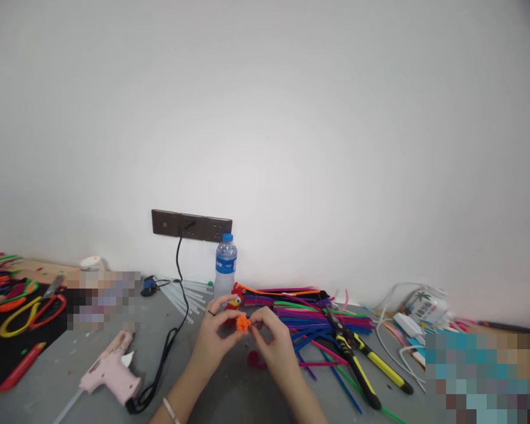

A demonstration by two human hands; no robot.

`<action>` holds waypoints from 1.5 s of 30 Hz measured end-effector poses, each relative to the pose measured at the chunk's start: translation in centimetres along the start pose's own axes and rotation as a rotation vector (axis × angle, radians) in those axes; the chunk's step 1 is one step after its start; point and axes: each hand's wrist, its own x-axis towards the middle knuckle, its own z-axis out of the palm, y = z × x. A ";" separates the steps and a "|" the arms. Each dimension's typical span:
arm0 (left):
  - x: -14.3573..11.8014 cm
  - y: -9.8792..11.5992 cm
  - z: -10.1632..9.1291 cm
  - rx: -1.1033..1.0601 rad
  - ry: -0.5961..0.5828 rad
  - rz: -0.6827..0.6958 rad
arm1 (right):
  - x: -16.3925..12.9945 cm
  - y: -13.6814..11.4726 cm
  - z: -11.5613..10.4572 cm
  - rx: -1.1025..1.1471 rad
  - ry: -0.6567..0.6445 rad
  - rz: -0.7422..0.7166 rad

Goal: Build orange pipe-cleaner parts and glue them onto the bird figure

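1. Orange fuzzy ball: we see it held up between both hands, above the grey table, at the centre of the view. It is small and roughly round, so we cannot give it a long axis.

2. Left hand: the fingers are closed on the ball from its left side, thumb and forefinger pinching it. A ring shows on one finger and a bracelet on the wrist.

3. Right hand: the fingertips are drawn together and touch the ball from its right side. We cannot tell whether they grip the ball itself or a loose end of it.

4. Key relation: the ball lies between the two sets of fingertips, left of the right hand and right of the left hand. Both hands are equally near, each touching it.

5. Just behind the ball we see a red piece with a yellow spot, partly hidden by the left hand. A second red piece lies on the table below the right hand.

6. Surroundings: a heap of coloured pipe cleaners lies right of the hands, with yellow-handled cutters on it. A pink glue gun lies to the left, its black cord running up to the wall sockets. A water bottle stands upright behind the hands.
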 end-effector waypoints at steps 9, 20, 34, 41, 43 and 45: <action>-0.1 -1.0 0.1 -0.007 -0.001 0.052 | -0.2 -0.3 -0.1 -0.047 0.014 -0.066; -0.1 -0.9 0.2 0.076 -0.080 0.102 | -0.3 -0.2 0.2 -0.035 0.035 -0.021; -0.5 -0.4 0.1 0.105 -0.013 0.024 | -0.1 -0.6 -0.5 -0.080 0.119 -0.087; -0.6 -1.0 0.3 0.109 -0.013 0.099 | 0.0 -0.6 -0.5 -0.145 0.088 -0.141; -0.5 -1.2 0.3 0.118 -0.017 0.120 | -0.1 -0.5 -0.5 -0.160 0.099 -0.166; -0.5 -1.3 0.3 0.120 -0.014 0.152 | -0.1 -0.4 -0.4 -0.174 0.101 -0.185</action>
